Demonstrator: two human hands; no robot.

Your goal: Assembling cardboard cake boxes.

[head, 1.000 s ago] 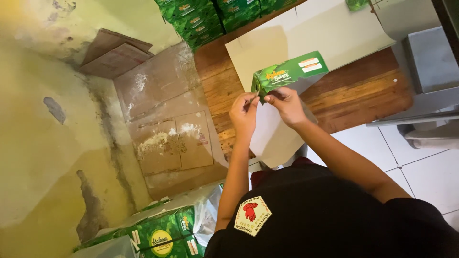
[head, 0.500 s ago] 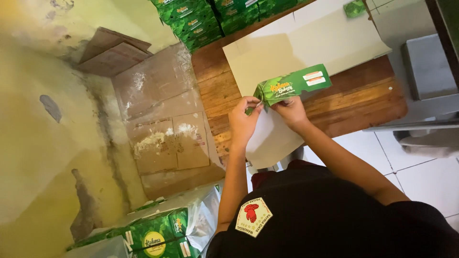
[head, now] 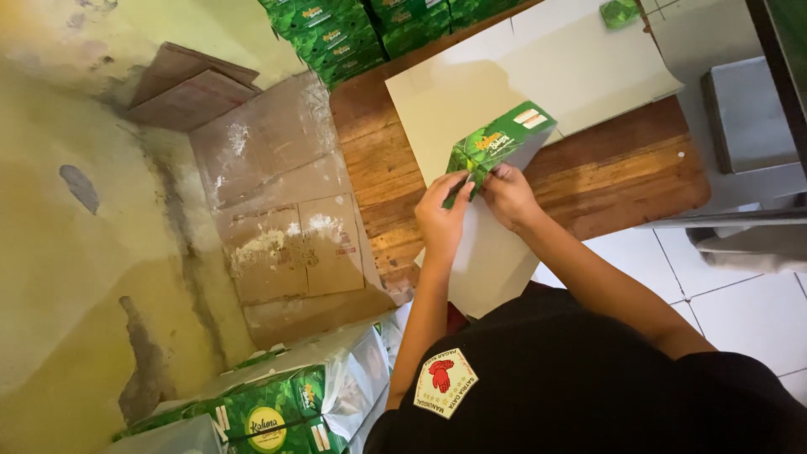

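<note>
Here a green carton (head: 502, 143) is held above the white sheet (head: 538, 80) on the wooden table (head: 639, 168), both hands pinching its near end. The left hand (head: 443, 220) and right hand (head: 507, 195) sit side by side, fingers closed on the flap. Stacked green boxes (head: 336, 34) lie at the table's far edge.

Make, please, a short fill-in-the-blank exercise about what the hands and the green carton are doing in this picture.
1. Both hands, the left hand and the right hand, hold one end of a ____ carton.
2. The carton is held above a wooden ____.
3. A large pale ____ lies flat on that surface under the carton.
4. More cartons of the same colour are stacked at the ____ edge of the picture.

Missing words: green; table; sheet; top
</note>
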